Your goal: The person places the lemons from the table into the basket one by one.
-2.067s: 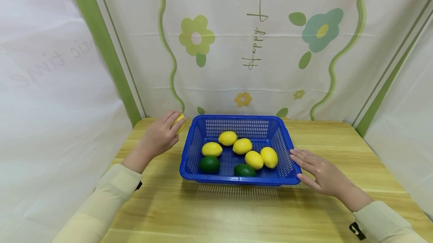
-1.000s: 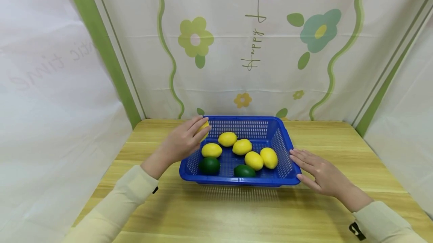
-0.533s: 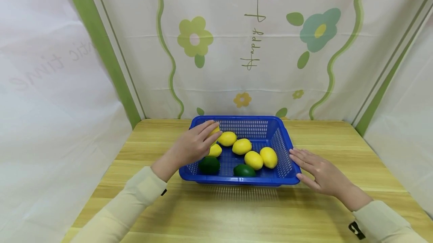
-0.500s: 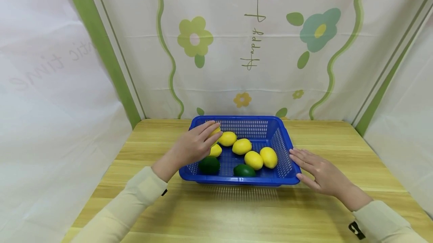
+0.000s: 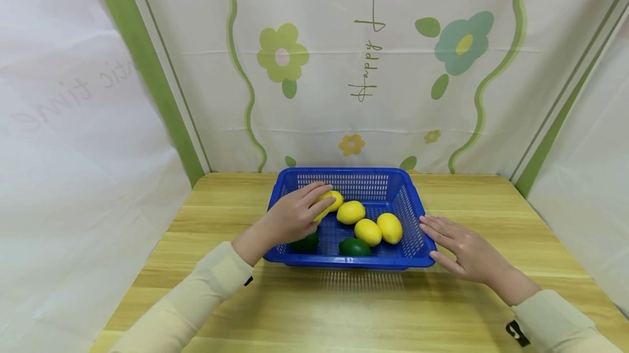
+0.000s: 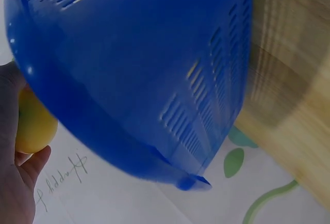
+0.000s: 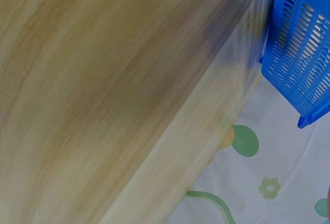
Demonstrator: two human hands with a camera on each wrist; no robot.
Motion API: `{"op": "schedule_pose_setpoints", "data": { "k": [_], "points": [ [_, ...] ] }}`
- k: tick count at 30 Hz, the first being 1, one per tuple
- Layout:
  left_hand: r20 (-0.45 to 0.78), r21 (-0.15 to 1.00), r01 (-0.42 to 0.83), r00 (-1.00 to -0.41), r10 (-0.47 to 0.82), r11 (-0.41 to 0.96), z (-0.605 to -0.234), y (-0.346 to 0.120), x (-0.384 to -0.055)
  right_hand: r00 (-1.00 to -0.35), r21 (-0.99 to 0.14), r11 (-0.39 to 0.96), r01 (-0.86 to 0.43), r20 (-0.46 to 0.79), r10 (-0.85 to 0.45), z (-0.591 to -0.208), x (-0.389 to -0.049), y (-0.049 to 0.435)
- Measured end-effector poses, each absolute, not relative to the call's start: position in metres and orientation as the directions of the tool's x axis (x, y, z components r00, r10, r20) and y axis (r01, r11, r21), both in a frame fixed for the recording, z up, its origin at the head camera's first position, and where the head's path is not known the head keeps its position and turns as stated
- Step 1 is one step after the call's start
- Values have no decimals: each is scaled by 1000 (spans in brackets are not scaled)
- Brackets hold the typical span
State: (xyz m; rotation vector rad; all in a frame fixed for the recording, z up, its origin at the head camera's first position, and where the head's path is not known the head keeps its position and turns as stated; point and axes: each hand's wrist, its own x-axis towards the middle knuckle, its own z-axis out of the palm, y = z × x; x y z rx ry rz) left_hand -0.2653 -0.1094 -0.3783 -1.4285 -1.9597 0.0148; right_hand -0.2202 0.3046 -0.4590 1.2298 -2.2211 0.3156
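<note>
My left hand (image 5: pixel 290 216) holds a yellow lemon (image 6: pixel 36 123) over the left part of a blue plastic basket (image 5: pixel 349 261). The fingers are curved over the fruit, and the thumb shows under it in the left wrist view. Inside the basket lie several more lemons (image 5: pixel 351 213) and two dark green oval fruits (image 5: pixel 355 247). The hand partly covers the left green fruit and the lemons beside it. At the basket's right rim, my right hand (image 5: pixel 467 249) rests with straight fingers against the edge. The right wrist view shows the basket's slotted outer side.
The basket stands on a wooden table (image 5: pixel 344 315) near its back edge. Behind rises a white printed cloth (image 5: pixel 314 113) with flowers and lettering, and further white cloth (image 5: pixel 73 178) hangs at the left side.
My left hand has carried the lemon rightward from outside the basket's left rim to over the fruits inside, and lower. My right hand has stayed at the right rim.
</note>
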Motion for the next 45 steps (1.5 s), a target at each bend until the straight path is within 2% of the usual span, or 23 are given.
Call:
{"op": "schedule_pose_setpoints", "data": {
  "k": [4, 11, 16, 24, 33, 38, 45],
  "points": [
    [498, -339, 849, -203, 843, 405, -382, -106, -264, -409, 63, 543, -837, 587, -698, -460, -221, 305],
    [486, -242, 880, -255, 836, 409, -386, -101, -265, -413, 60, 544, -837, 582, -700, -460, -222, 305],
    [454, -142, 891, -329, 828, 432, -387, -98, -264, -403, 62, 539, -840, 593, -697, -461, -222, 304],
    [363, -58, 876, -427, 828, 478, -388, -94, -261, -422, 56, 553, -832, 584, -694, -460, -221, 305],
    [242, 28, 843, -527, 815, 537, -389, -89, -259, -397, 67, 536, -841, 598, -696, -462, -222, 305],
    [214, 42, 834, -545, 811, 550, -390, -89, -258, -388, 68, 531, -844, 607, -694, -462, -222, 304],
    [190, 49, 832, -550, 813, 552, -393, -88, -258, -425, 51, 553, -832, 581, -694, -462, -221, 306]
  ]
}}
